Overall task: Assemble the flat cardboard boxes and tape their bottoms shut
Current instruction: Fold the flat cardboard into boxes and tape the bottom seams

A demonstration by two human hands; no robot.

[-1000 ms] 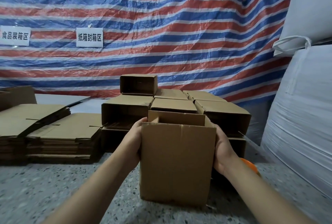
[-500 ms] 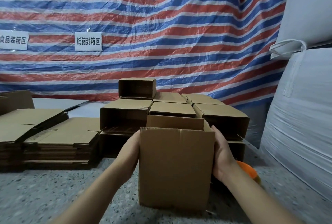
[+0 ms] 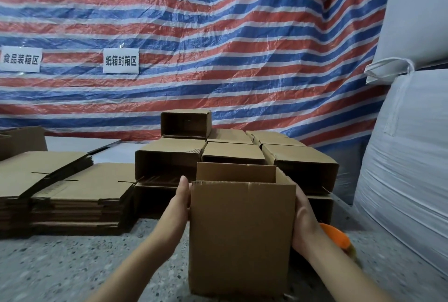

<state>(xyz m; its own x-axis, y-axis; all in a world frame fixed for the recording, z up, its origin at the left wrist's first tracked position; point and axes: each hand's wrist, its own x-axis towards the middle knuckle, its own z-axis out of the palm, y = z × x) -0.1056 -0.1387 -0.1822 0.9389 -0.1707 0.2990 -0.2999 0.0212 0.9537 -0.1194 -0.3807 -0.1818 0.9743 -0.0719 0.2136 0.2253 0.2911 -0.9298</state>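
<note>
Standing on the speckled floor (image 3: 60,265) is a brown cardboard box (image 3: 240,236), upright, with its top open and one flap sticking up at the back. A person holds it between two bare hands. The left hand (image 3: 178,201) lies flat against the left side of the box, fingers straight and pressed together, pointing up toward the top edge. The right hand (image 3: 303,219) is against the right side; its palm touches the cardboard, but the fingers go around the far side and I cannot tell how they lie. Both arms reach in from the bottom of the view.

Just behind the box is a pile of made-up boxes (image 3: 298,163), lying on their sides in two layers, some with open ends facing this way. One small box (image 3: 185,123) sits on top of the pile at the back, open end toward us. To the left are stacks of flat boxes (image 3: 80,195), not yet folded, one stack beside the other.

An orange thing (image 3: 335,236) peeks out on the floor just behind the right wrist; most of it is hidden, so I cannot tell what it is.

A big sheet (image 3: 218,35) with red, white and blue stripes hangs across the back. Two white signs (image 3: 121,61) with black writing are stuck on it. Big white sacks (image 3: 407,156) are piled up on the right.
</note>
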